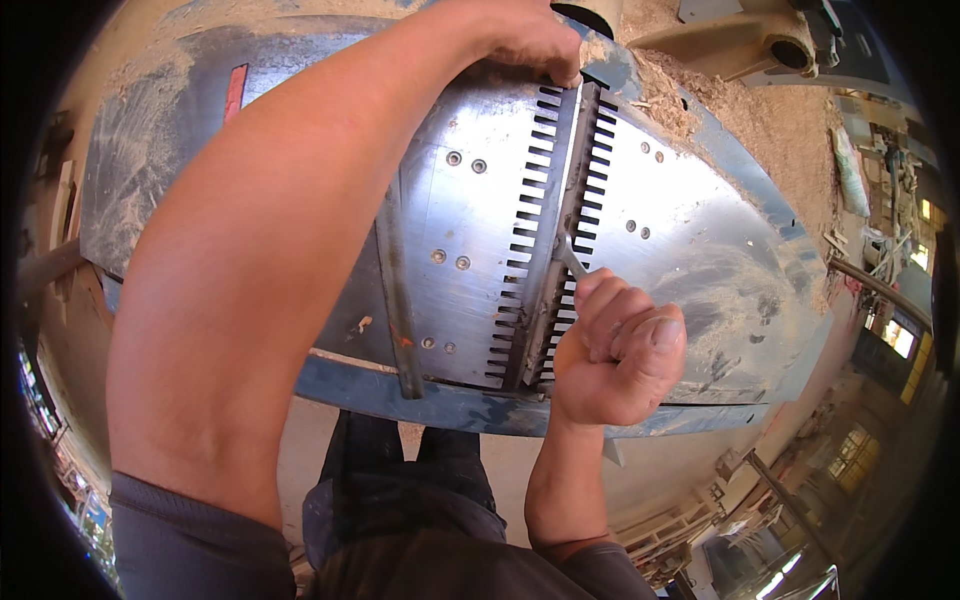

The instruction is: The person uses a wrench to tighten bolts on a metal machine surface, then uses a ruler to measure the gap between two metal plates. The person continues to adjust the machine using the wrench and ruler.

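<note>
A metal woodworking machine with two steel table plates, the left plate (450, 215) and the right plate (690, 230), lies before me. Between their toothed edges runs a long cutter head (567, 190). My right hand (622, 345) is closed in a fist around an open-end wrench (572, 258), whose jaw sits at the cutter head about midway along it. At the far end, my left hand (535, 42) curls down with its fingers bent against the end of the cutter head; part of its grip is hidden.
A metal bar (398, 290) lies along the left plate. Sawdust (665, 95) is heaped beyond the far edge, near a pipe-like casting (745, 45). A red strip (235, 92) shows at the far left. Stacked wood (690, 525) stands on the floor at lower right.
</note>
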{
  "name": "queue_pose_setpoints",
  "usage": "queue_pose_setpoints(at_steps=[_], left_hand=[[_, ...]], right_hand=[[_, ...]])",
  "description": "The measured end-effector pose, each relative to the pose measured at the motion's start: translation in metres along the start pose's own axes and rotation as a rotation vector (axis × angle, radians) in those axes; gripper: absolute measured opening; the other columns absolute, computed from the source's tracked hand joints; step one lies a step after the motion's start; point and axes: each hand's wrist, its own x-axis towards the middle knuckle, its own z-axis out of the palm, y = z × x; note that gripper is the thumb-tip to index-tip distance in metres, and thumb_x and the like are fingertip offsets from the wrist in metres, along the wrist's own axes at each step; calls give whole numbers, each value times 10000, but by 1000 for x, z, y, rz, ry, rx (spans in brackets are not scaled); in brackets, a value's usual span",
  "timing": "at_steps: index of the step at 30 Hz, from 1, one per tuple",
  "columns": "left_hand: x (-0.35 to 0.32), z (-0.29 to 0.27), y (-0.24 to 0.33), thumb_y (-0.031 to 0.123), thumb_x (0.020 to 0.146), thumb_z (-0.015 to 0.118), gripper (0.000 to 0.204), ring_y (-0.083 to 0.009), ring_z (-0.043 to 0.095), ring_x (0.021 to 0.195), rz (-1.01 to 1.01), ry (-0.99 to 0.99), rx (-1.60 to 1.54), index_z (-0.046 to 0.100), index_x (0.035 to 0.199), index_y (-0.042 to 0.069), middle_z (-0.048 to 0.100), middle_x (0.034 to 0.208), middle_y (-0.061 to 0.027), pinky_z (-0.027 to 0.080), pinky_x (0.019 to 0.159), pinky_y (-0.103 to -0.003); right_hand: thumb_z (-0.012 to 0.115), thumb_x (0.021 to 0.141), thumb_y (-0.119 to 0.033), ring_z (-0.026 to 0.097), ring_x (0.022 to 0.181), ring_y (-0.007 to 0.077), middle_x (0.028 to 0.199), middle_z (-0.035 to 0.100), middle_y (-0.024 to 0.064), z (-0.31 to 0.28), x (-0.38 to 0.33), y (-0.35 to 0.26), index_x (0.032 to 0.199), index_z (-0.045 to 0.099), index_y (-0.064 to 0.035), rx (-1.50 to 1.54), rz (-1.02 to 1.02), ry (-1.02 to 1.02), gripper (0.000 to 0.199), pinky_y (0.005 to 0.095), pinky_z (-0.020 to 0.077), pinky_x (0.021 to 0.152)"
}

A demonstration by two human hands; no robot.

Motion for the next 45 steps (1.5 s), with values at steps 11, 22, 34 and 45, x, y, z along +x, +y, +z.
queue_pose_setpoints(at_steps=[11, 22, 34, 45], left_hand=[[-12, -13, 7, 447, 633, 795, 1158, -417, 419, 1444, 53, 26, 24, 323, 1600, 19, 515, 1499, -272, 243, 1238, -507], [-9, -13, 4, 413, 669, 771, 1140, -378, 264, 1541, 9, -64, -41, 273, 1633, 62, 353, 1640, -207, 98, 1279, -545], [-4, -10, 3, 408, 672, 778, 1152, -386, 275, 1529, -11, -63, -36, 253, 1643, 82, 364, 1634, -193, 100, 1279, -538], [-10, -11, 0, 416, 637, 790, 1187, -399, 335, 1485, 47, -14, -89, 257, 1636, 60, 457, 1554, -233, 151, 1260, -513]], right_hand=[[443, 1066, -215, 276, 564, 148, 556, 345, 15, -3, -21, 7, 690, 312, -128, -17, -143, -34, 408, 402, 369, 649], [430, 1085, -231, 242, 475, 121, 528, 290, 9, -4, 51, -13, 690, 325, -114, 67, 233, -57, 425, 350, 308, 518], [543, 1079, -286, 276, 437, 107, 550, 307, -10, 12, 109, 8, 706, 395, -115, 12, 628, 28, 436, 305, 278, 436], [525, 1081, -313, 256, 454, 102, 546, 284, -21, 16, 100, 3, 704, 360, -136, -23, 580, 87, 447, 312, 275, 464]])
